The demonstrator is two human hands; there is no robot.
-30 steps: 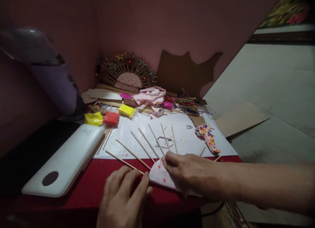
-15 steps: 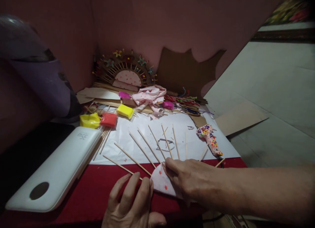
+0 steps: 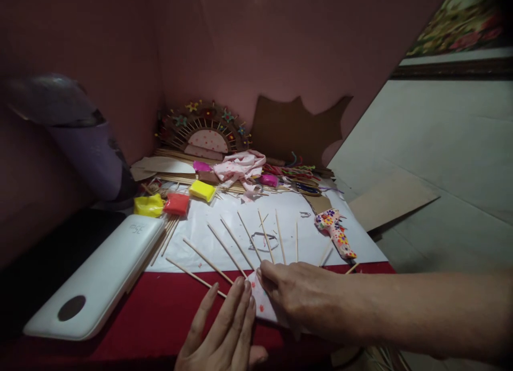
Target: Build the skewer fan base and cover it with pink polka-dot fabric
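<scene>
A white half-round piece (image 3: 261, 302) with red dots, seemingly covered in fabric, lies near the front edge of the red cloth. Thin wooden sticks (image 3: 237, 242) fan out from its curved side. My right hand (image 3: 298, 293) is closed over the piece, fingers bent and pressed on its top, hiding much of it. Along its left side my left hand (image 3: 224, 328) rests with the fingers stretched out, their tips over the left edge of the piece and beside the lowest stick.
A white power bank (image 3: 100, 275) lies at left, beside a purple container (image 3: 86, 152). Clay packets (image 3: 202, 191), crumpled dotted fabric (image 3: 242, 168) and scissors (image 3: 308, 189) lie at the back. A finished-looking fan (image 3: 206, 141) leans on the wall. A flower-patterned glue gun (image 3: 336, 232) lies at right.
My left hand has straightened its fingers and slid farther over the piece's left edge. My right hand keeps its place on the piece. The camera view has shifted slightly.
</scene>
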